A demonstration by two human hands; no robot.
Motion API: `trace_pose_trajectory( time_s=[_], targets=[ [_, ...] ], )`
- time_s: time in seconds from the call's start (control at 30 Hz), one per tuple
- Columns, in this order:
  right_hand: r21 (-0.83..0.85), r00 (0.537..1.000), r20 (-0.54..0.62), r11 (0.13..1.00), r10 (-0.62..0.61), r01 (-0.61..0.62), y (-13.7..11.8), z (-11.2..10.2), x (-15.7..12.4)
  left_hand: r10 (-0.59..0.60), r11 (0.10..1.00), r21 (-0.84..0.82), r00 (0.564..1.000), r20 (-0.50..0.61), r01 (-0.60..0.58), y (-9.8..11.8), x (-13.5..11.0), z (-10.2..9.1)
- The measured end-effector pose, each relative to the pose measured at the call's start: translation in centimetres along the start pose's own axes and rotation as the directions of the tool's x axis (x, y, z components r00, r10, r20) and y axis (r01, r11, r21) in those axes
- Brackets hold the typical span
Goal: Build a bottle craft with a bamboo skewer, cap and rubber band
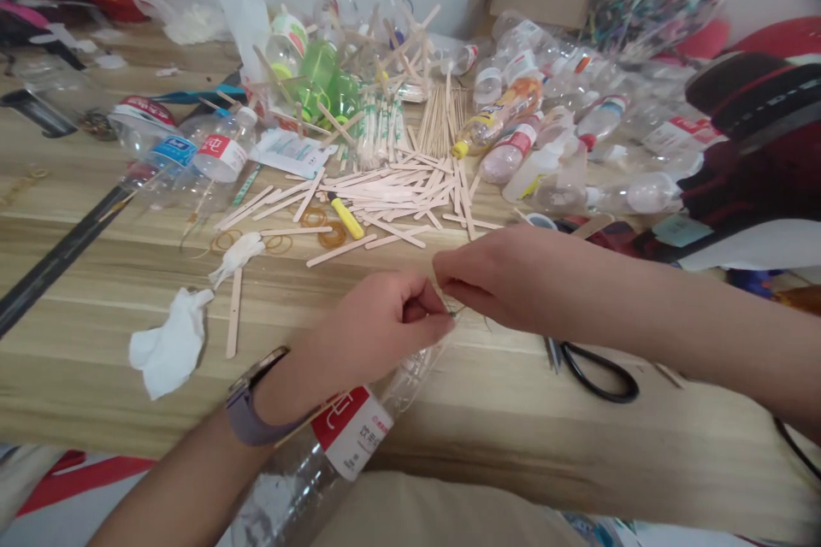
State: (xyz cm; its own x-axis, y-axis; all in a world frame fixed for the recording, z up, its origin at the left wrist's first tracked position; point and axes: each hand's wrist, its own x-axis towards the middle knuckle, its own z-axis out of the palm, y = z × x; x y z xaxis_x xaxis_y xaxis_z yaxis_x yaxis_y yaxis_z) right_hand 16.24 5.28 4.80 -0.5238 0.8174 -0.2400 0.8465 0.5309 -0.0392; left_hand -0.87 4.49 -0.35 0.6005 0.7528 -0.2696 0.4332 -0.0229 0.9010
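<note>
Both my hands meet low in the middle of the wooden table (115, 359). My left hand (385, 329), with a watch on its wrist, is closed in a pinch at the mouth end of a clear plastic bottle (333, 453) that has a red and white label and lies under my forearm. My right hand (500, 278) is also pinched, fingertips touching those of the left. A thin strand, perhaps a rubber band, shows between them but is too small to name.
A heap of flat wooden sticks (391, 192) lies ahead, with a yellow-handled tool (346, 218) and rubber bands (330, 235). Several empty bottles (552, 137) crowd the back right. Black scissors (596, 372) lie under my right forearm. Crumpled tissue (170, 346) sits at left.
</note>
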Motion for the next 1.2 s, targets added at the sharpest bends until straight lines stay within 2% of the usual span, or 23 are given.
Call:
trace_pose_trajectory(
  time_s=[0.17, 0.3, 0.33, 0.4, 0.47, 0.5, 0.57, 0.63, 0.67, 0.77, 0.83, 0.9, 1.03, 1.2],
  targets=[
    [0.07, 0.999, -0.015, 0.997, -0.044, 0.045, -0.5, -0.8, 0.6, 0.115, 0.974, 0.206, 0.99, -0.076, -0.097, 0.7, -0.9, 0.4],
    [-0.046, 1.0, 0.011, 0.999, 0.026, -0.025, -0.3, -0.7, 0.3, 0.061, 0.981, 0.186, 0.997, -0.046, -0.052, 0.4, -0.5, 0.3],
    [-0.063, 0.999, -0.019, 0.997, 0.047, -0.048, -0.2, -0.6, 0.0, 0.033, 0.988, 0.154, 0.999, -0.034, -0.027, 0.3, -0.4, 0.2],
    [-0.039, 0.986, -0.157, 0.997, 0.063, -0.07, -0.2, -0.5, -1.2, -0.007, 0.996, 0.086, 1.0, -0.016, 0.008, 0.1, -0.1, -0.1],
    [0.041, 0.927, -0.365, 0.996, 0.088, -0.079, -0.4, -0.2, -2.8, -0.034, 0.999, 0.021, 0.999, -0.002, 0.034, -0.1, 0.1, -0.3],
    [0.089, 0.879, -0.467, 0.994, 0.094, -0.059, -0.7, 0.1, -3.7, -0.049, 0.999, -0.011, 0.999, 0.007, 0.05, -0.1, 0.2, -0.5],
    [0.188, 0.823, -0.554, 0.982, 0.126, -0.025, -1.5, 1.2, -5.1, -0.077, 0.994, -0.078, 0.997, 0.028, 0.079, -0.2, 0.3, -0.6],
    [0.248, 0.814, -0.555, 0.968, 0.174, -0.037, -2.5, 2.8, -5.8, -0.091, 0.986, -0.135, 0.995, 0.041, 0.095, -0.4, 0.3, -0.6],
    [0.273, 0.823, -0.53, 0.96, 0.203, -0.061, -2.9, 3.7, -5.9, -0.092, 0.983, -0.153, 0.995, 0.046, 0.098, -0.4, 0.3, -0.6],
    [0.292, 0.775, -0.565, 0.947, 0.281, -0.131, -3.6, 6.3, -5.3, -0.08, 0.978, -0.186, 0.995, 0.064, 0.091, -0.7, 0.4, -0.5],
    [0.322, 0.765, -0.558, 0.934, 0.32, -0.156, -3.7, 7.4, -4.7, -0.071, 0.977, -0.197, 0.995, 0.069, 0.084, -0.8, 0.4, -0.5],
    [0.356, 0.775, -0.538, 0.923, 0.332, -0.148, -3.6, 7.9, -4.3, -0.067, 0.977, -0.2, 0.996, 0.065, 0.079, -0.8, 0.4, -0.5],
    [0.295, 0.778, -0.575, 0.951, 0.252, -0.09, -3.6, 8.0, -4.5, -0.065, 0.983, -0.17, 0.997, 0.03, 0.07, -0.8, 0.4, -0.4],
    [-0.039, 0.801, -0.599, 0.999, 0.0, -0.03, -3.5, 7.5, -4.8, -0.066, 0.992, -0.109, 0.997, -0.031, 0.063, -1.0, 0.4, 0.0]
  ],
)
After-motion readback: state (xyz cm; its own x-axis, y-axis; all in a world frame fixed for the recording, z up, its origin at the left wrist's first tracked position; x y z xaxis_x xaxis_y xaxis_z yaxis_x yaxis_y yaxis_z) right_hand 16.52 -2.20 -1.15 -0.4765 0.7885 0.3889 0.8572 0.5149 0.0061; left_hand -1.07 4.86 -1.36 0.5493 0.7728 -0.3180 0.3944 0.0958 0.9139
